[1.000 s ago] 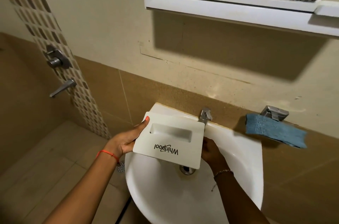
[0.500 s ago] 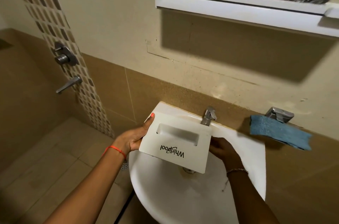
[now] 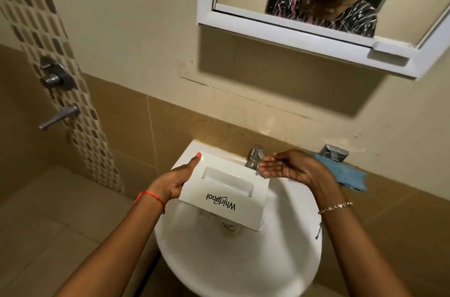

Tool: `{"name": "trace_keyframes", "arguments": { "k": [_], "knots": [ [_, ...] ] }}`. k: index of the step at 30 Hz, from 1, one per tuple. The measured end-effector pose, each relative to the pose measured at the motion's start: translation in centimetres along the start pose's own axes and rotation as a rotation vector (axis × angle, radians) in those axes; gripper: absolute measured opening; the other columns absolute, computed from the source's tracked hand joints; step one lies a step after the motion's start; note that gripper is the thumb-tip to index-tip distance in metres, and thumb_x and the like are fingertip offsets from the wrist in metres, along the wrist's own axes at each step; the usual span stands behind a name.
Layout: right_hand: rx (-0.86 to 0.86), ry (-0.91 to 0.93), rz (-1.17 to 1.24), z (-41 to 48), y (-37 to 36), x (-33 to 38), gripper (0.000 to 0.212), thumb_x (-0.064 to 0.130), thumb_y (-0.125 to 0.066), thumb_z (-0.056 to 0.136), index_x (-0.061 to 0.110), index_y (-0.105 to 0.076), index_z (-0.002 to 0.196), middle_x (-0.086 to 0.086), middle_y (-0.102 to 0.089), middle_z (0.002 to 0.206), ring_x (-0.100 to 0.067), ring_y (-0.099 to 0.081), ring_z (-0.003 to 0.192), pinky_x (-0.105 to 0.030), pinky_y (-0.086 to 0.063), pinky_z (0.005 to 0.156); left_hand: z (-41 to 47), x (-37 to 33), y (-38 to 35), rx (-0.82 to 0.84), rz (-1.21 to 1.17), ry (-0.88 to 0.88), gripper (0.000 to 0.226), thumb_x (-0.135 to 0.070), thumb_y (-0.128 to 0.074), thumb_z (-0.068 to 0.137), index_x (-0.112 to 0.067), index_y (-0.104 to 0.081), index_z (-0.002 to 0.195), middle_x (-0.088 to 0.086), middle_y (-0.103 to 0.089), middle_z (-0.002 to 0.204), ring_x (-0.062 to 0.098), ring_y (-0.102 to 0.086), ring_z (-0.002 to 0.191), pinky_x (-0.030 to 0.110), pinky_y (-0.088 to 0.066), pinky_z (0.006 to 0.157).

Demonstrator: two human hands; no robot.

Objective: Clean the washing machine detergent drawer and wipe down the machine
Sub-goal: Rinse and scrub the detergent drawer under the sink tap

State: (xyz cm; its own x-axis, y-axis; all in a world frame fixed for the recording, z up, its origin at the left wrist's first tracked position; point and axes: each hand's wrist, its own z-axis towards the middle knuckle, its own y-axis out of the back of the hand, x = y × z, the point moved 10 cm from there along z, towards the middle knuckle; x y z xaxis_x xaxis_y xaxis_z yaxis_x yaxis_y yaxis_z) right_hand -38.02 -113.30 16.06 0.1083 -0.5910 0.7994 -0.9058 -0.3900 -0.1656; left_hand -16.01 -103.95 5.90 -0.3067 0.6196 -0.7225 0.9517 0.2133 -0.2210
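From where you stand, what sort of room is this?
Probably a bathroom: a white wash basin with a tap, a mirrored cabinet above, and shower fittings on the tiled wall.

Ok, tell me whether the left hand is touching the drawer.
Touching. The head view shows the left hand gripping the drawer by its left edge.

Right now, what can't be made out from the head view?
Head view only:
Drawer compartments: only its front panel faces the camera.
Fingers of the left hand: behind the drawer; only the thumb shows.
Drain: mostly covered by the drawer.
Tap spout, and whether water runs: blocked by the right hand.
Blue cloth: partly behind the right wrist.
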Motion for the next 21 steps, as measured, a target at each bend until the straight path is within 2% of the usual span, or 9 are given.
{"name": "trace_keyframes", "arguments": {
  "k": [2, 5, 9, 12, 14, 16, 19, 21],
  "knots": [
    [0.014, 0.005, -0.098, -0.1, -1.2, 0.1, 0.036, 0.004, -0.027, 0.099, -0.011, -0.056, 0.085, -0.024, -0.068, 0.068, -0.031, -0.069, 0.061, -0.037, -0.058, 0.061, -0.2, -0.1, -0.6, 0.014, 0.008, 0.013, 0.066, -0.071, -0.044, 0.079, -0.016, -0.062, 0.109, 0.018, -0.065, 0.111, 0.030, -0.066, 0.082, 0.047, -0.048, 0.091],
    [0.033, 0.012, -0.177, 0.2, -3.0, 0.0, 0.038, 0.007, -0.027, 0.101, -0.010, -0.058, 0.085, -0.020, -0.069, 0.068, -0.027, -0.069, 0.063, -0.033, -0.058, 0.066, 0.0, -0.1, -1.5, 0.035, 0.009, 0.022, 0.062, -0.069, -0.041, 0.082, -0.017, -0.064, 0.107, 0.015, -0.069, 0.104, 0.030, -0.069, 0.079, 0.046, -0.051, 0.085],
    [0.117, 0.052, -0.134, 0.8, -6.3, 0.1, 0.040, 0.012, -0.030, 0.101, -0.006, -0.061, 0.086, -0.017, -0.071, 0.073, -0.023, -0.071, 0.069, -0.031, -0.057, 0.073, 0.0, -0.1, -2.2, 0.033, 0.052, 0.031, 0.063, -0.069, -0.040, 0.083, -0.017, -0.062, 0.110, 0.015, -0.069, 0.105, 0.029, -0.068, 0.080, 0.044, -0.054, 0.080],
    [0.134, 0.082, -0.030, 1.1, -6.7, 0.4, 0.038, 0.014, -0.032, 0.101, -0.006, -0.062, 0.087, -0.018, -0.071, 0.079, -0.025, -0.070, 0.075, -0.034, -0.056, 0.076, 0.0, -0.2, -2.2, 0.020, 0.076, 0.037, 0.062, -0.069, -0.038, 0.083, -0.017, -0.062, 0.108, 0.012, -0.073, 0.088, 0.026, -0.070, 0.069, 0.037, -0.058, 0.065],
    [0.078, 0.114, 0.077, 1.1, -4.8, 0.7, 0.035, 0.012, -0.034, 0.099, -0.008, -0.061, 0.087, -0.020, -0.071, 0.078, -0.027, -0.070, 0.072, -0.035, -0.057, 0.070, 0.0, -0.2, -1.8, 0.010, 0.070, 0.041, 0.061, -0.069, -0.039, 0.083, -0.018, -0.063, 0.106, 0.011, -0.073, 0.085, 0.026, -0.070, 0.069, 0.037, -0.058, 0.064],
    [-0.046, 0.111, 0.247, 1.3, -1.0, 0.3, 0.031, 0.008, -0.033, 0.097, -0.006, -0.058, 0.084, -0.019, -0.069, 0.068, -0.028, -0.069, 0.064, -0.030, -0.058, 0.055, 0.0, -0.1, -1.2, 0.008, 0.059, 0.037, 0.061, -0.069, -0.039, 0.083, -0.018, -0.062, 0.108, 0.011, -0.073, 0.087, 0.026, -0.071, 0.069, 0.037, -0.058, 0.063],
    [-0.244, 0.006, 0.448, 2.5, 4.9, -3.8, 0.029, 0.005, -0.031, 0.094, -0.003, -0.053, 0.078, -0.018, -0.062, 0.065, -0.029, -0.060, 0.066, -0.028, -0.053, 0.040, 0.0, 0.1, -0.6, 0.017, 0.014, 0.031, 0.060, -0.068, -0.040, 0.083, -0.019, -0.061, 0.110, 0.012, -0.070, 0.097, 0.025, -0.070, 0.071, 0.036, -0.058, 0.065],
    [-0.270, -0.109, 0.431, 3.5, 5.6, -7.4, 0.029, 0.001, -0.028, 0.093, -0.004, -0.051, 0.077, -0.018, -0.059, 0.055, -0.029, -0.062, 0.050, -0.030, -0.051, 0.036, 0.0, 0.2, -0.1, 0.002, -0.008, 0.019, 0.055, -0.067, -0.040, 0.084, -0.021, -0.062, 0.106, 0.011, -0.070, 0.096, 0.023, -0.069, 0.069, 0.033, -0.057, 0.063]
  ]
}}
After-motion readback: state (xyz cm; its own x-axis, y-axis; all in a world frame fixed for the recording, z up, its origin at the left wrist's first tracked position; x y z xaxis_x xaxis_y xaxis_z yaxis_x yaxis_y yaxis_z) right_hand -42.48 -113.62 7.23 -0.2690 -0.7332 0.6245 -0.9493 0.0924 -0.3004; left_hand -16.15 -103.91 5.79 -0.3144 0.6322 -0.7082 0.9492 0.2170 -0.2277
